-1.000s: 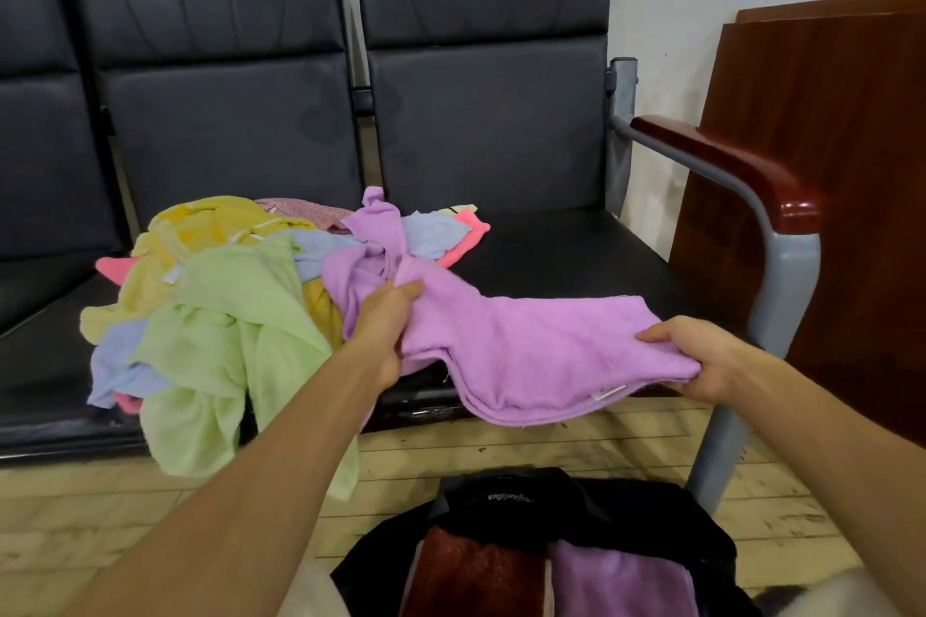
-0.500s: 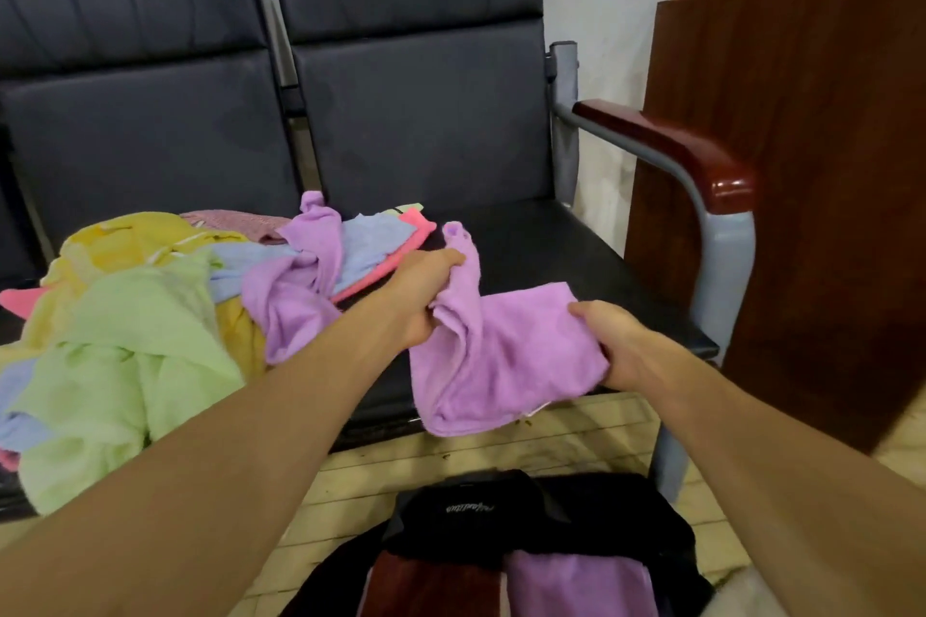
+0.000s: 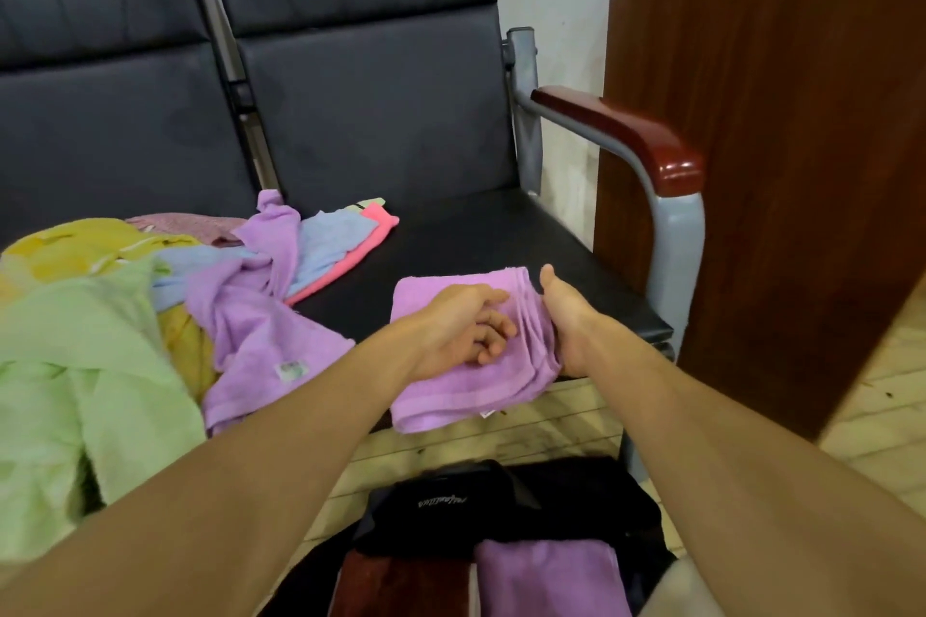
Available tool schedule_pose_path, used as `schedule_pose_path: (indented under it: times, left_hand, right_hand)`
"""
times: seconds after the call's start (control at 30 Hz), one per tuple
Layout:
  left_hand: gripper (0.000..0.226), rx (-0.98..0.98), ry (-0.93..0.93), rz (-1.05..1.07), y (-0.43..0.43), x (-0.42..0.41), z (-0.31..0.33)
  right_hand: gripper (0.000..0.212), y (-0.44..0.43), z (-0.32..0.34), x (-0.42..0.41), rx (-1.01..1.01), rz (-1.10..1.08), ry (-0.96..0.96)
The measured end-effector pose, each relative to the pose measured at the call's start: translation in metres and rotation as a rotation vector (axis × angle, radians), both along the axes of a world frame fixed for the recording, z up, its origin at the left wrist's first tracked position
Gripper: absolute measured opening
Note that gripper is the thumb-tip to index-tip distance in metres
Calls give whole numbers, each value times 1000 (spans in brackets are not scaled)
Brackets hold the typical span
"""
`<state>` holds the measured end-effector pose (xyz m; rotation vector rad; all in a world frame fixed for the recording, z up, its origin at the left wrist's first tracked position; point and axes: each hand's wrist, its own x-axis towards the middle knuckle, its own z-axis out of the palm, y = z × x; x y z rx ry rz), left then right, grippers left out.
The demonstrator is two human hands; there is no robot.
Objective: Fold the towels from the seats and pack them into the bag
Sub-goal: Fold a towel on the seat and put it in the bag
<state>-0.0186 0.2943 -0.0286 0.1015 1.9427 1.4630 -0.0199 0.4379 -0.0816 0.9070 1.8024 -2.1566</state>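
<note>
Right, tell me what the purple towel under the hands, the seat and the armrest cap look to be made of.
Purple towel: soft terry cloth, likely cotton, with a nubby matte pile and stitched hem band. Seat: black faux or real leather, smooth with a dull sheen. Armrest cap: glossy reddish-brown, probably lacquered wood, with bright highlights at its end.

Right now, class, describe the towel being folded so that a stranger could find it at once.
Find the black seat beside the red-capped armrest. On its front edge lies the folded purple towel, under the left hand and against the right hand. Unlike the crumpled purple towel nearby, it is a flat square.
</note>
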Motion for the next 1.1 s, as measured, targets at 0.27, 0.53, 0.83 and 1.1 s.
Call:
schedule_pose_path:
  times: [0.27, 0.53, 0.83, 1.1]
  left_hand:
    - [30, 173, 173, 291, -62, 24, -7]
    - [21, 232, 167, 392, -101, 33, -24]
    - [11, 309, 14, 637, -105, 43, -30]
    - [39, 770, -438, 380, -132, 102, -41]
  right_hand:
    - [68, -19, 2, 9, 262, 45, 157]
    - [32, -48, 16, 23, 853, 130, 310]
    - [30, -90, 71, 75, 668, 248, 579]
    - [29, -112, 58, 119, 66, 119, 526]
